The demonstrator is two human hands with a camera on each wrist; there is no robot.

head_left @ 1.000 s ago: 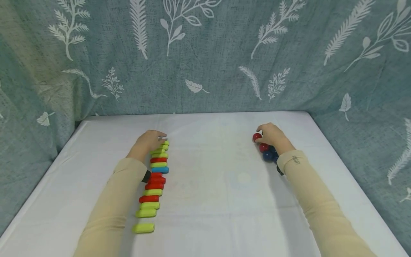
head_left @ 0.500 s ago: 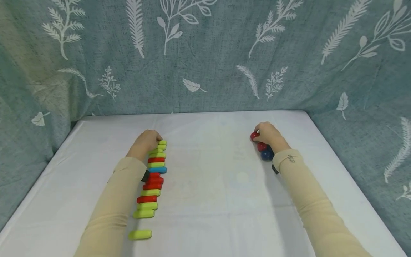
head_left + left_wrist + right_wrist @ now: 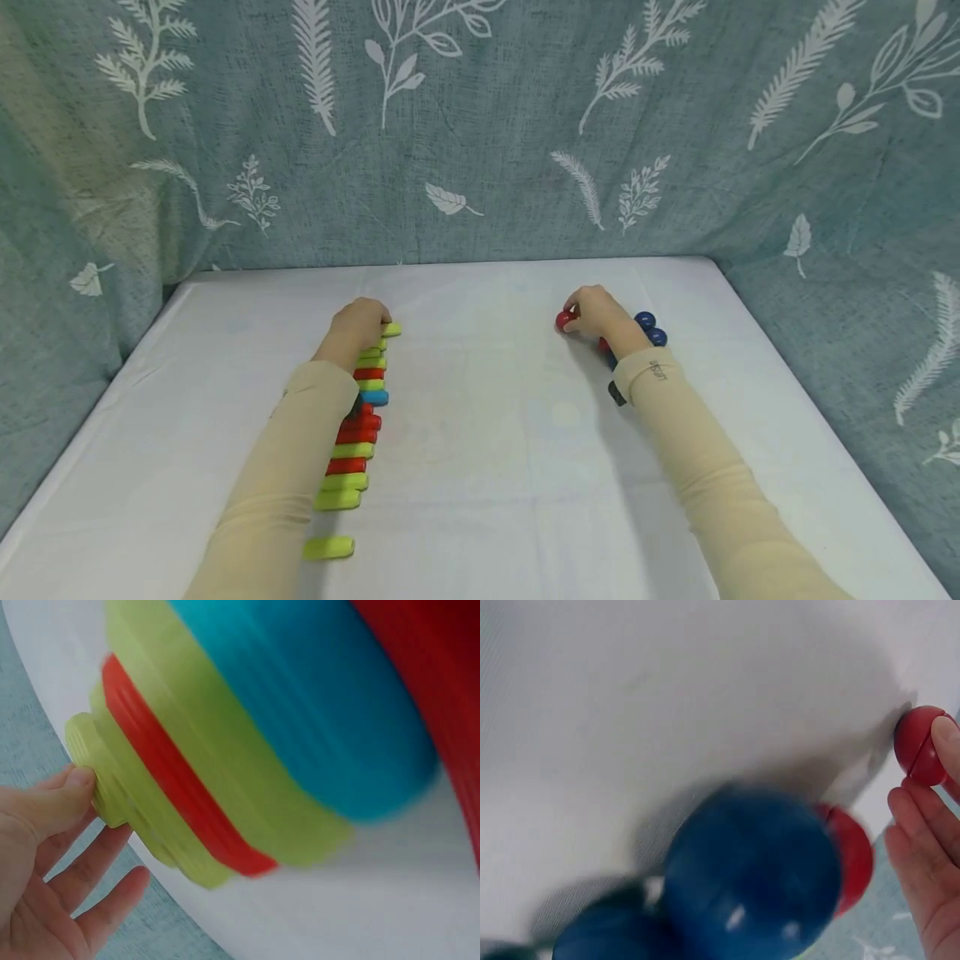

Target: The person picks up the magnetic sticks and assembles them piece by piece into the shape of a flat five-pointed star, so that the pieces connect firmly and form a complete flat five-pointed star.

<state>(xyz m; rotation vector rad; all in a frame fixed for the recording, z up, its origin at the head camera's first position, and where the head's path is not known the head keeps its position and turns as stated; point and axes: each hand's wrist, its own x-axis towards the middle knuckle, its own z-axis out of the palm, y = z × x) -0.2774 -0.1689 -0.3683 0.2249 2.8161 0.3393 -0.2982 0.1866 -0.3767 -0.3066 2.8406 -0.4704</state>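
At the far end of a row of short plastic sticks, my left hand (image 3: pixel 358 327) pinches a yellow-green stick (image 3: pixel 392 329) between thumb and fingers. The left wrist view shows the thumb on that stick's end, with red (image 3: pixel 172 765), yellow-green and blue sticks (image 3: pixel 315 705) beside it. On the right half of the table my right hand (image 3: pixel 600 315) holds a red ball (image 3: pixel 565 322) by thumb and fingertips. A second red ball (image 3: pixel 855 862) sits behind it, partly hidden by a blue ball (image 3: pixel 754 874). More blue balls (image 3: pixel 645 320) show past the right wrist.
The sticks run toward me, with a blue stick (image 3: pixel 375 398) midway and one yellow-green stick (image 3: pixel 328 547) apart at the near end. A white cloth covers the table (image 3: pixel 465 467). Behind it hangs a green leaf-patterned curtain (image 3: pixel 510 183).
My right hand has moved left with the red ball, uncovering blue balls. The left hand has closed on the far stick and shifted it right. The nearest stick has rolled closer to me.
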